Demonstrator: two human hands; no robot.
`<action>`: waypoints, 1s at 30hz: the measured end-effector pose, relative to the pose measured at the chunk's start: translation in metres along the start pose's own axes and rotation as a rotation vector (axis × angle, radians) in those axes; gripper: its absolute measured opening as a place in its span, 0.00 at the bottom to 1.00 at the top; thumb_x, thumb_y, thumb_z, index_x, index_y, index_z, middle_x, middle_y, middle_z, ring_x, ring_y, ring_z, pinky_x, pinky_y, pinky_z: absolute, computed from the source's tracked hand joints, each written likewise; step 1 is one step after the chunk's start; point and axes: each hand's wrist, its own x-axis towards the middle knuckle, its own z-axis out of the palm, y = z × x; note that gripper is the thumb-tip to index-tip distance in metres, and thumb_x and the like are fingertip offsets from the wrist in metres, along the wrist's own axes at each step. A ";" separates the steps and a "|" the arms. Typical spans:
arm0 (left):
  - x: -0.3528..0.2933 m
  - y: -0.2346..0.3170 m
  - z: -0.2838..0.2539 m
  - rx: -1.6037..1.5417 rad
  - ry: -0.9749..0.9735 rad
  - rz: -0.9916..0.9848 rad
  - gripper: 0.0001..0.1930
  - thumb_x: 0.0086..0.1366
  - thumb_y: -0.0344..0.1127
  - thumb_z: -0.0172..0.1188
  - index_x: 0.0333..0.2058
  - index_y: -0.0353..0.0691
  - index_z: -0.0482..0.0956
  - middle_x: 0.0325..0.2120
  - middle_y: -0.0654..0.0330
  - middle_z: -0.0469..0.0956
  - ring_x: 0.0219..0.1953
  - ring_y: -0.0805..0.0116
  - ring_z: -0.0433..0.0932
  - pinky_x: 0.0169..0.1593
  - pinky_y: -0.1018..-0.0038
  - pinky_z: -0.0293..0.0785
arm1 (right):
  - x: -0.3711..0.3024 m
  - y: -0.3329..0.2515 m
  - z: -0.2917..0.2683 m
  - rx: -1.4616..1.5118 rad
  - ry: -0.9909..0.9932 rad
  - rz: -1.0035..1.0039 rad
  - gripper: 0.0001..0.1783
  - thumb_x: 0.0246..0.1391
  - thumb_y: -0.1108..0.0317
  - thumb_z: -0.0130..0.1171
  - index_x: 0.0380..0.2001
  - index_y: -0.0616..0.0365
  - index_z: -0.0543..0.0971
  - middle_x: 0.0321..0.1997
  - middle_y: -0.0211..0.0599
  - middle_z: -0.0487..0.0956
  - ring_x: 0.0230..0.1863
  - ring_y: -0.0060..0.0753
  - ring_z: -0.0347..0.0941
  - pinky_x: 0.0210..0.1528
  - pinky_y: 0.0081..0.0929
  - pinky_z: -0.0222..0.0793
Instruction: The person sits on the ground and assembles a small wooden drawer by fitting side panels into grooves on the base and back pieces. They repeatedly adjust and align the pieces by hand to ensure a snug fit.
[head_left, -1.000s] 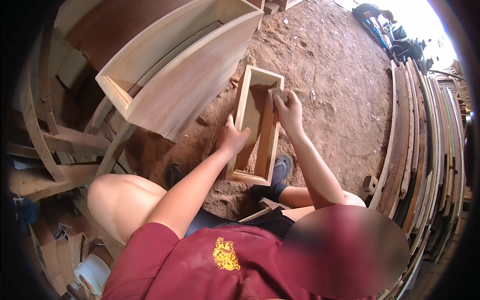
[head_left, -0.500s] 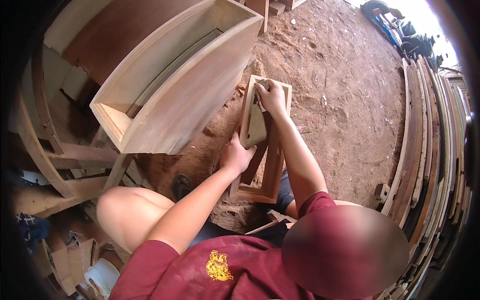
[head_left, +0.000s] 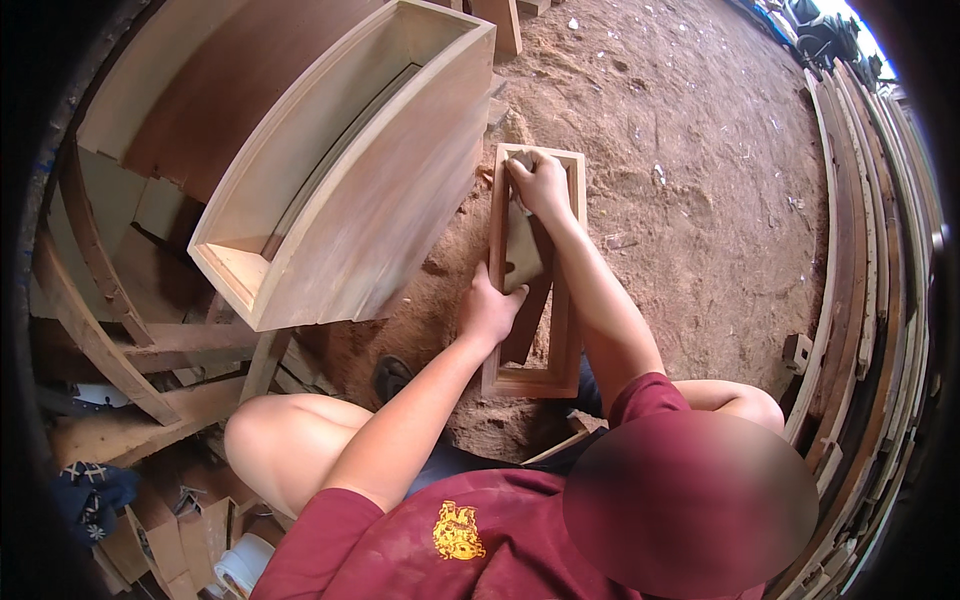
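A narrow rectangular wooden frame with an open middle stands tilted in front of me, its lower end close to my lap. My left hand is closed around its left rail, thumb over the inner side. Near the far end, my right hand pinches a tan, bent sheet that looks like sandpaper, pressed at the inner upper left corner. The sheet's loose part hangs down inside the frame, its lower end by my left thumb. My right fingertips are partly hidden.
A large curved wooden drawer-like box stands at the left, above wooden supports. Long boards are stacked along the right. Brown earth ground with small scraps lies between. Wood offcuts and a white container are at lower left.
The whole view has shifted a little, and the frame now appears straighter. Both hands keep their hold; the sheet's hanging part has shifted slightly within the frame.
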 end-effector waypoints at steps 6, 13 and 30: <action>0.002 -0.002 0.004 0.096 0.015 -0.018 0.29 0.54 0.44 0.70 0.51 0.39 0.72 0.41 0.43 0.82 0.44 0.43 0.82 0.49 0.54 0.77 | 0.008 0.000 -0.003 -0.213 -0.030 0.014 0.16 0.52 0.61 0.62 0.39 0.61 0.81 0.35 0.54 0.83 0.40 0.54 0.81 0.45 0.41 0.75; 0.000 0.002 0.002 0.122 0.007 -0.080 0.30 0.54 0.45 0.71 0.52 0.39 0.72 0.43 0.46 0.82 0.46 0.44 0.81 0.51 0.55 0.77 | -0.032 0.007 -0.022 0.387 -0.147 0.213 0.13 0.61 0.61 0.60 0.36 0.62 0.75 0.30 0.40 0.81 0.32 0.29 0.78 0.33 0.30 0.73; 0.001 -0.005 0.006 0.029 -0.004 -0.044 0.25 0.59 0.39 0.69 0.53 0.43 0.73 0.48 0.58 0.82 0.51 0.56 0.80 0.54 0.61 0.74 | -0.008 0.003 -0.002 0.351 -0.114 0.378 0.12 0.60 0.62 0.63 0.33 0.61 0.79 0.23 0.29 0.76 0.22 0.20 0.69 0.23 0.26 0.65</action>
